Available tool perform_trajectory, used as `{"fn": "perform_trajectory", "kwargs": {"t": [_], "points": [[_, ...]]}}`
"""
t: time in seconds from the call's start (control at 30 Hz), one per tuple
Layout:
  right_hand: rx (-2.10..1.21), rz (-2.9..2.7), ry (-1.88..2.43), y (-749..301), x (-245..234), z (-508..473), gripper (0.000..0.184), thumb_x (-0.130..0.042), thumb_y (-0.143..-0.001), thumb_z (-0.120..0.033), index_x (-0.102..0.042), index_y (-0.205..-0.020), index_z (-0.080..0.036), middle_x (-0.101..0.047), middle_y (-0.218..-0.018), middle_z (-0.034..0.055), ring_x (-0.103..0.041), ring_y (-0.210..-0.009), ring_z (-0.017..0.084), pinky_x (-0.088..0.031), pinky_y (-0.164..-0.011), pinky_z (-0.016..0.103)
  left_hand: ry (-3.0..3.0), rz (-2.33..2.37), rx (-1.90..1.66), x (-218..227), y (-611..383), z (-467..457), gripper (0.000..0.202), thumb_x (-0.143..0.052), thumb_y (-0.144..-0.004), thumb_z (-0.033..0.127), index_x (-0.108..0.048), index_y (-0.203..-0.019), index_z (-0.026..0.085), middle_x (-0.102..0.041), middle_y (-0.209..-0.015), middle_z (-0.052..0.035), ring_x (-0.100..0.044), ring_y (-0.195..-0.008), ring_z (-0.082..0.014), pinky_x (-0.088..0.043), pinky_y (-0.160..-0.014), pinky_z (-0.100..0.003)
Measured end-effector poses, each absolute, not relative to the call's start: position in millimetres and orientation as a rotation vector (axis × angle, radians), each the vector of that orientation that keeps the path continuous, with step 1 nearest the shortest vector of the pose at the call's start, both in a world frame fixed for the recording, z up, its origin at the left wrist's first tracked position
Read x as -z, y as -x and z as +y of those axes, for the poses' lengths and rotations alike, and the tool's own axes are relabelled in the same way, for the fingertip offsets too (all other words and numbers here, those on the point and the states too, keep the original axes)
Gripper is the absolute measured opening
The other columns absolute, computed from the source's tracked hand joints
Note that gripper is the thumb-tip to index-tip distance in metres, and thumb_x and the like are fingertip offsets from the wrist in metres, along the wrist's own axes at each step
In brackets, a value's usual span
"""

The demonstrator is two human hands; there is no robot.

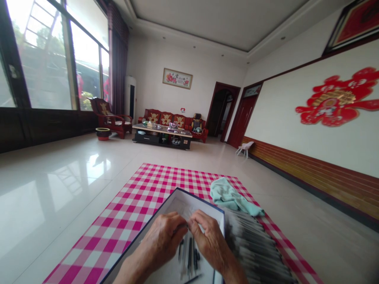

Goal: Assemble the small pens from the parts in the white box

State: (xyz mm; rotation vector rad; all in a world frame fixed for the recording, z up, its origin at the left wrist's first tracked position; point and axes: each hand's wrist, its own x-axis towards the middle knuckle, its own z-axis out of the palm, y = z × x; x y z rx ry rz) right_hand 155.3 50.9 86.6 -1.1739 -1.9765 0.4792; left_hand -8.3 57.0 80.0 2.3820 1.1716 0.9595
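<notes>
Above a shallow white box with a dark blue rim [163, 205], my two hands come together fingertip to fingertip. My left hand [162, 238] is closed, pinching a dark, slim pen-like piece [179, 227] that its fingers mostly cover. Thumb and fingers of my right hand [209, 236] are pressed together at the end of that piece; what lies between them is too small to make out. Below, on the box floor, several slim black and clear pen-like sticks [189, 254] lie loosely, mostly lengthwise.
Right of the box lies a blurred row of many dark and clear pen-like sticks [257, 248]. A mint-green cloth [229, 195] is crumpled behind it. Everything rests on a pink-and-white checked tablecloth [118, 215]. Across the tiled floor stand a low table [161, 136] and a wooden sofa [142, 117].
</notes>
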Motion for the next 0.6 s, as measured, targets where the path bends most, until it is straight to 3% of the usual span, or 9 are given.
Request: {"fn": "perform_trajectory", "kwargs": {"t": [0.17, 0.33, 0.4, 0.6], "points": [[-0.498, -1.938, 1.249, -153, -83, 51, 0.035, -0.035, -0.093, -0.036, -0.044, -0.063, -0.021, -0.044, -0.061, -0.0035, -0.045, -0.059, 0.013, -0.035, -0.057, 0.025, -2.378, 1.171, -0.95, -80, 9, 57, 0.022, -0.042, -0.09, 0.022, -0.057, -0.075, 0.018, -0.059, -0.07, -0.0006, -0.055, -0.064, -0.0129, -0.037, -0.06, -0.022], [-0.559, -1.986, 1.174, -158, -95, 44, 0.017, -0.04, -0.091, -0.026, -0.052, -0.082, -0.021, -0.054, -0.077, -0.0015, -0.053, -0.074, 0.014, -0.039, -0.067, 0.024, -2.36, 1.22, -0.92, -80, 8, 56, 0.021, -0.042, -0.089, 0.021, -0.058, -0.075, 0.018, -0.06, -0.071, -0.0011, -0.057, -0.065, -0.0132, -0.038, -0.06, -0.022], [-0.529, -2.01, 1.165, -159, -94, 45, 0.015, -0.042, -0.09, -0.025, -0.053, -0.081, -0.02, -0.055, -0.078, -0.0012, -0.053, -0.075, 0.014, -0.038, -0.069, 0.024, -2.366, 1.213, -0.92, -80, 7, 56, 0.022, -0.042, -0.09, 0.021, -0.057, -0.074, 0.018, -0.06, -0.071, -0.001, -0.057, -0.065, -0.0131, -0.038, -0.06, -0.021], [-0.49, -1.928, 1.268, -149, -78, 53, 0.036, -0.035, -0.093, -0.035, -0.046, -0.062, -0.02, -0.047, -0.059, -0.003, -0.046, -0.058, 0.012, -0.034, -0.056, 0.024, -2.396, 1.183, -0.911, -80, 8, 56, 0.023, -0.041, -0.09, 0.02, -0.056, -0.072, 0.018, -0.058, -0.07, 0.0001, -0.056, -0.063, -0.012, -0.037, -0.059, -0.021]]}}
